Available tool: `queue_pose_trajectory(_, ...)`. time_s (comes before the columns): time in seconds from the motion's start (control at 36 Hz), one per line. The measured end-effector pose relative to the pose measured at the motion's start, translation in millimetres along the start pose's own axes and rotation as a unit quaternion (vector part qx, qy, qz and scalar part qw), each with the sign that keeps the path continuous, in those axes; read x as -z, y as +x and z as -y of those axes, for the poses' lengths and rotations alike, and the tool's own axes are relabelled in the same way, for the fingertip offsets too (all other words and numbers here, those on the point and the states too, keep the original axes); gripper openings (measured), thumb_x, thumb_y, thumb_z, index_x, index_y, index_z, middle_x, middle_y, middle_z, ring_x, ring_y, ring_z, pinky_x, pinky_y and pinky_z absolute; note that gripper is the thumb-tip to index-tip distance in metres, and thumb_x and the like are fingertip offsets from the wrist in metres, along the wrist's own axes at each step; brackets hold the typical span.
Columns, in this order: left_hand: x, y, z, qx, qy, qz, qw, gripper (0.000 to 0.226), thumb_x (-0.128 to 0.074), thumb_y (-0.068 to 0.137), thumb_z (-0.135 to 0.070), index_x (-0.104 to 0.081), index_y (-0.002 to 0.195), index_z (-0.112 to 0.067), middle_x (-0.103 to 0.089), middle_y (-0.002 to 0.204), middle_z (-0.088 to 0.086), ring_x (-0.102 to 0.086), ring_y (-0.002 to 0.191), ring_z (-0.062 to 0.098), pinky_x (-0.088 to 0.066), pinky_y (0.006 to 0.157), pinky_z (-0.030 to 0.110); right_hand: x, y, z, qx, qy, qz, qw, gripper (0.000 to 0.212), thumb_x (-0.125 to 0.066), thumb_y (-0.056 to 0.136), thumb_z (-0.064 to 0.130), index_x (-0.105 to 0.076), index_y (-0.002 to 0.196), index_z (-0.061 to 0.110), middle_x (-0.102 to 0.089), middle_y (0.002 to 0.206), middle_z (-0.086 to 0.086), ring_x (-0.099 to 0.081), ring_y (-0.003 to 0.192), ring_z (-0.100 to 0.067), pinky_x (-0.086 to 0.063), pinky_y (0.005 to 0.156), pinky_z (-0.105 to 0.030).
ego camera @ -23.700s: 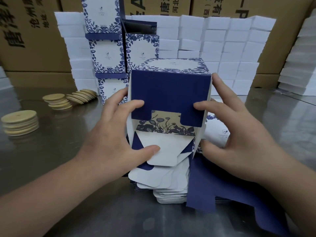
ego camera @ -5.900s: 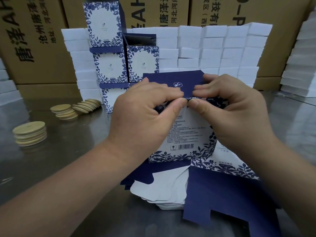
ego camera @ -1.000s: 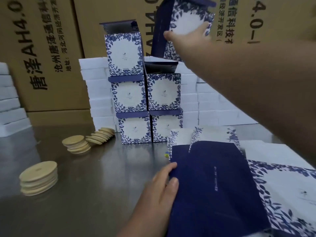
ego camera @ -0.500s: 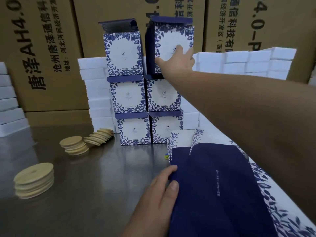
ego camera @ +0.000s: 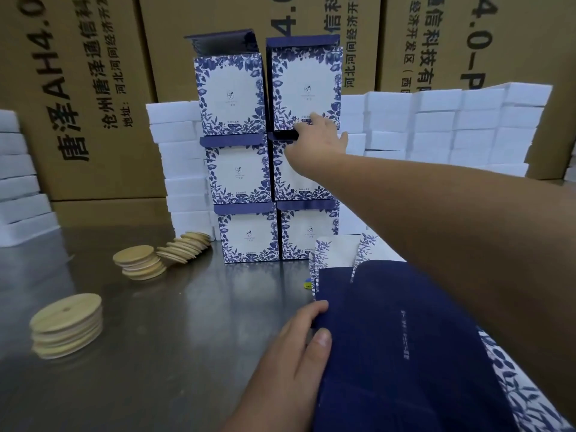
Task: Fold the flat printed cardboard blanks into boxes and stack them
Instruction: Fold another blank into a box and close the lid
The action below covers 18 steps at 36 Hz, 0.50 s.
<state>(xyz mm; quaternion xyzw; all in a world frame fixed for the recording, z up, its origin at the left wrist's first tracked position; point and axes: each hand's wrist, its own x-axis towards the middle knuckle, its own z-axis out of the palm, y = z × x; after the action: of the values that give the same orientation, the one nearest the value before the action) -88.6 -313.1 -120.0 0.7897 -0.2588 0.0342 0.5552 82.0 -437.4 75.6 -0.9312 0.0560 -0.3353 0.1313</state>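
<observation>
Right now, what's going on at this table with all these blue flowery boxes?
A person is folding printed cardboard blanks into boxes and stacking them. Their right hand touches the lower front of the top box in the right column; two columns stand three high. Their left hand grips the edge of the dark blue blank atop the flat pile on the steel table.

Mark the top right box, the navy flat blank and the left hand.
top right box (ego camera: 307,85), head view, white front panel.
navy flat blank (ego camera: 405,353), head view, dark blue face.
left hand (ego camera: 291,361), head view, back of hand.
</observation>
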Motion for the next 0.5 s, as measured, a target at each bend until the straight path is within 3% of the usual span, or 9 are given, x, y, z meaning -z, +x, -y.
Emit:
queue_pose_trajectory(0.06, -1.0, 0.7, 2.4, -0.005, -0.005, -0.012, 1.000, 0.050, -0.028, 0.058, -0.073, -0.044, 0.105, -0.069, -0.047, 0.116, -0.044, -0.047, 0.110, -0.014, -0.037, 0.097, 0.015, -2.8, 0.4, 0.0, 0.006, -0.001, 0.001, 1.000, 0.045, -0.041, 0.091, 0.024, -0.045, 0.136, 0.023, -0.023, 0.152, -0.003, -0.015, 0.142, -0.023, -0.010, 0.113, -0.052)
queue_pose_trajectory(0.11, 0.2, -0.1, 2.2, -0.006, 0.018, 0.004, 1.000, 0.049, -0.024, 0.057, -0.075, -0.038, 0.104, -0.074, -0.039, 0.114, -0.051, -0.041, 0.110, -0.022, -0.032, 0.090, 0.002, -5.1, 0.6, -0.6, 0.011, -0.002, 0.003, 1.000, 0.045, -0.040, 0.091, 0.024, -0.045, 0.136, 0.023, -0.025, 0.152, -0.003, -0.016, 0.141, -0.022, -0.012, 0.113, -0.050)
queue_pose_trajectory(0.19, 3.0, -0.5, 2.0, -0.007, 0.024, 0.006, 1.000, 0.048, -0.025, 0.060, -0.074, -0.042, 0.105, -0.067, -0.044, 0.115, -0.044, -0.041, 0.110, -0.021, -0.033, 0.093, 0.005, -8.6, 1.4, -1.2, 0.017, -0.013, 0.016, 1.000, 0.047, -0.041, 0.093, 0.027, -0.042, 0.139, 0.022, -0.022, 0.154, -0.002, -0.014, 0.143, -0.022, -0.011, 0.113, -0.049)
queue_pose_trajectory(0.31, 4.6, -1.1, -1.5, -0.002, 0.042, 0.026, 0.999, 0.038, -0.025, 0.073, -0.059, -0.038, 0.108, -0.061, -0.036, 0.117, -0.043, -0.033, 0.110, -0.027, -0.026, 0.087, -0.002, -12.7, 2.3, -1.3, 0.022, -0.018, 0.043, 0.999, 0.052, -0.045, 0.094, 0.030, -0.035, 0.144, 0.022, -0.017, 0.157, -0.001, -0.010, 0.145, -0.021, -0.009, 0.116, -0.051)
queue_pose_trajectory(0.39, 5.8, -1.0, -1.4, -0.008, 0.046, 0.021, 0.999, 0.039, -0.025, 0.072, -0.061, -0.038, 0.108, -0.060, -0.036, 0.115, -0.044, -0.033, 0.110, -0.027, -0.026, 0.087, -0.003, -13.4, 3.5, -1.4, 0.030, -0.012, 0.057, 0.998, 0.053, -0.045, 0.094, 0.028, -0.034, 0.145, 0.020, -0.015, 0.158, 0.000, -0.011, 0.145, -0.022, -0.009, 0.116, -0.051)
queue_pose_trajectory(0.5, 5.5, -3.5, -1.8, -0.006, 0.032, 0.020, 0.999, 0.037, -0.027, 0.072, -0.062, -0.040, 0.107, -0.062, -0.038, 0.112, -0.048, -0.037, 0.109, -0.025, -0.030, 0.090, 0.002, -5.9, 2.3, -2.8, 0.052, -0.006, 0.040, 0.998, 0.044, -0.046, 0.093, 0.025, -0.044, 0.136, 0.014, -0.036, 0.147, -0.003, -0.028, 0.137, -0.023, -0.025, 0.112, -0.045)
